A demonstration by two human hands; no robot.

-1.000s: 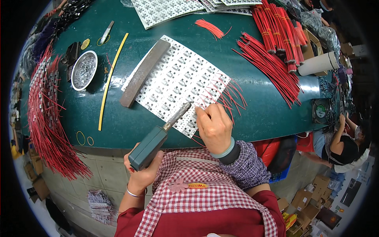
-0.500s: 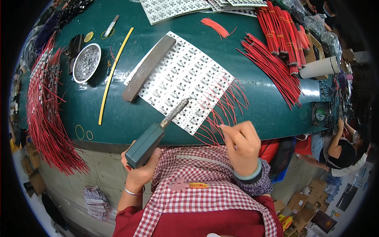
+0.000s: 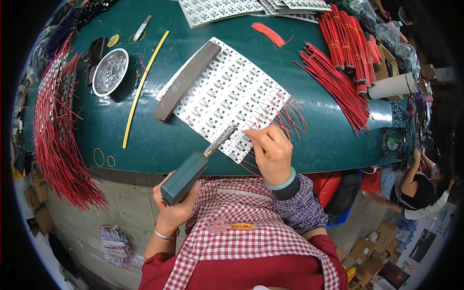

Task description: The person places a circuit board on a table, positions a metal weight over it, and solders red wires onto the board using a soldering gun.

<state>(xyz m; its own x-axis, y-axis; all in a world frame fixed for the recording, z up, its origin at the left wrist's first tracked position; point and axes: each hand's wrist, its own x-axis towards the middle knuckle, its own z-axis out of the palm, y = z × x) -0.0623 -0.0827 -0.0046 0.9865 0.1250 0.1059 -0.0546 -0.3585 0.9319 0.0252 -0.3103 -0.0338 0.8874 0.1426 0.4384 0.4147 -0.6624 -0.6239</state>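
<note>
My left hand (image 3: 178, 203) is wrapped round the handle of a dark green soldering gun (image 3: 186, 176). Its thick, crusted metal tip (image 3: 225, 137) reaches over the lower part of a white circuit-board panel (image 3: 216, 100) covered in small components. Just right of that tip, my right hand (image 3: 273, 153) pinches a thin red wire, whose end is close to the board. Red wires (image 3: 293, 117) stick out along the panel's right edge, some partly hidden behind my right hand. A dark, flat bar (image 3: 186, 82) lies across the panel's left side.
On the green table (image 3: 164, 145) sit a white-rimmed bowl (image 3: 110, 92), a yellow strip (image 3: 145, 92) and rubber bands (image 3: 99, 156). Red wire bundles (image 3: 338, 92) lie at right, wired boards (image 3: 58, 125) at far left, more panels (image 3: 217, 12) at back. Another person (image 3: 419, 186) sits at right.
My right hand has moved left and up to the board with a red wire, beside the soldering gun's tip. The gun has shifted slightly right, and the whole view has shifted a little.
</note>
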